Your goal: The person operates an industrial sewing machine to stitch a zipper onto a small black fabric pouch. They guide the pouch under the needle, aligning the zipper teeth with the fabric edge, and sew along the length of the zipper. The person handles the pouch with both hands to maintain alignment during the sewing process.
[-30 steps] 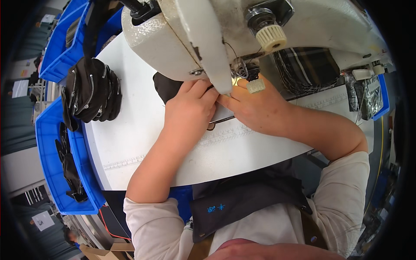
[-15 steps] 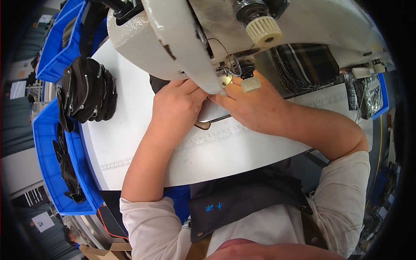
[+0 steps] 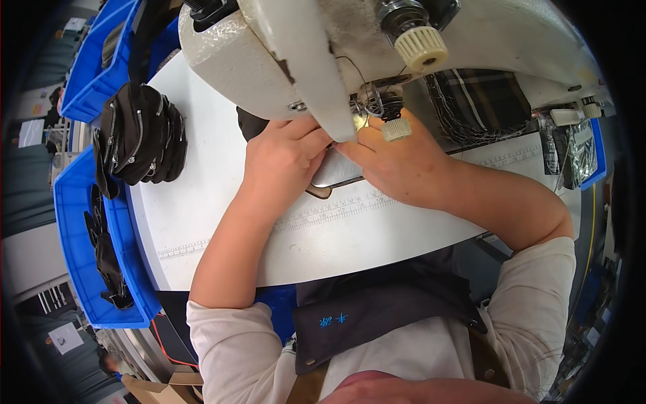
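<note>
Both your hands are close in under the sewing machine (image 3: 225, 77) head, at the dark cloth (image 3: 250, 124).

Your left hand (image 3: 284, 156) has its fingers bent beside the cloth, which shows beyond its knuckles; your right hand (image 3: 402, 160) curls in from the other side, fingertips near the needle area, and you cannot tell from here how firmly either one grips. The machine arm crowds you above, while the white bench (image 3: 323, 252) lies bare between your forearms down to its curved front edge, past the printed ruler strip (image 3: 336, 211). At your left edge stand dark zipped pouches (image 3: 142, 135), with a blue bin (image 3: 66, 202) alongside; striped fabric pieces (image 3: 481, 101) lie right of the needle area, and a cardboard box (image 3: 151, 390) sits at lower left.
</note>
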`<state>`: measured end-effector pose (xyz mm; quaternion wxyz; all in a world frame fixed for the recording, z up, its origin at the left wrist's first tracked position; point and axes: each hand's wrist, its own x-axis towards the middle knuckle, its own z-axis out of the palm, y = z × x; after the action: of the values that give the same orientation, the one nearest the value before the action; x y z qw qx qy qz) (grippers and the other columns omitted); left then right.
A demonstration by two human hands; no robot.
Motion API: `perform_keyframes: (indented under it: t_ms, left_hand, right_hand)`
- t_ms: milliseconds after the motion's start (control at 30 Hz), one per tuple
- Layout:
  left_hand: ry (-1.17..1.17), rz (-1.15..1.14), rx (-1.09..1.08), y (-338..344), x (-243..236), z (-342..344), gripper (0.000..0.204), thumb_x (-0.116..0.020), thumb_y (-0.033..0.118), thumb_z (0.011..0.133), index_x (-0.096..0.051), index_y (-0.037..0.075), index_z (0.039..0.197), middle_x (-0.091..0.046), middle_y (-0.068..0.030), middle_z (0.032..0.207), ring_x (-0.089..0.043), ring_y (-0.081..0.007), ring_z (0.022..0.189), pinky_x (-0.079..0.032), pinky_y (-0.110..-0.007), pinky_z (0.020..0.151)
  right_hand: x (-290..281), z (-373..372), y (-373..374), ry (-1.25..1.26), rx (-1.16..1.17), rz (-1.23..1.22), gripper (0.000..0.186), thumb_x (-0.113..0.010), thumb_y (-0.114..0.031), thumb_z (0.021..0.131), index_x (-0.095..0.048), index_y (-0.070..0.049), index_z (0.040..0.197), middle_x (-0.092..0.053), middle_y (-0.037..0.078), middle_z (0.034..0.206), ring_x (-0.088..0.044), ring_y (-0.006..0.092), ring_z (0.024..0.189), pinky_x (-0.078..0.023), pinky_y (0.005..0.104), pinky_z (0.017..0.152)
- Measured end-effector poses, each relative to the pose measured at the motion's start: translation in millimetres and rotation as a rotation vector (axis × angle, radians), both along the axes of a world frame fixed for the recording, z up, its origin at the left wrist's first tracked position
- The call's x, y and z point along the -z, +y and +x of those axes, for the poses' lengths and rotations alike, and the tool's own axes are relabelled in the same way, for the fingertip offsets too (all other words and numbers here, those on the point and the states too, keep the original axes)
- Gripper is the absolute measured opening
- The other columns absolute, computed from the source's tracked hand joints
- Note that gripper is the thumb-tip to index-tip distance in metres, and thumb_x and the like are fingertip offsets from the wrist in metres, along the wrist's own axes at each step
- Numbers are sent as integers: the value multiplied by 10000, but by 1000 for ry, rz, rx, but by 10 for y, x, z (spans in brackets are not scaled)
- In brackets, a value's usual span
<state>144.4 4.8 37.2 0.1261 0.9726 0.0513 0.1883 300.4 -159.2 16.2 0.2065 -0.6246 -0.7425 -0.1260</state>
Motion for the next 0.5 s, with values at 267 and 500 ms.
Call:
perform_keyframes:
  t_ms: [267,500]
  left_hand:
    - [-38,163,30,22,18,22,244,-758,-11,759,-777,114,967,-760,-8,1052,-723,-229,906,-572,-379,781]
    - [3,65,0,-14,-9,2,275,-731,-44,770,-779,83,1009,-760,-23,1065,-718,-258,944,-581,-379,805]
  right_hand:
    - [22,1,-9,5,-1,7,179,-712,-113,788,-706,-85,965,-632,5,716,-579,200,766,-408,354,804]
    - [-9,-1,2,2,-5,24,189,-714,-108,783,-707,-74,969,-663,21,794,-605,207,804,-424,360,822]
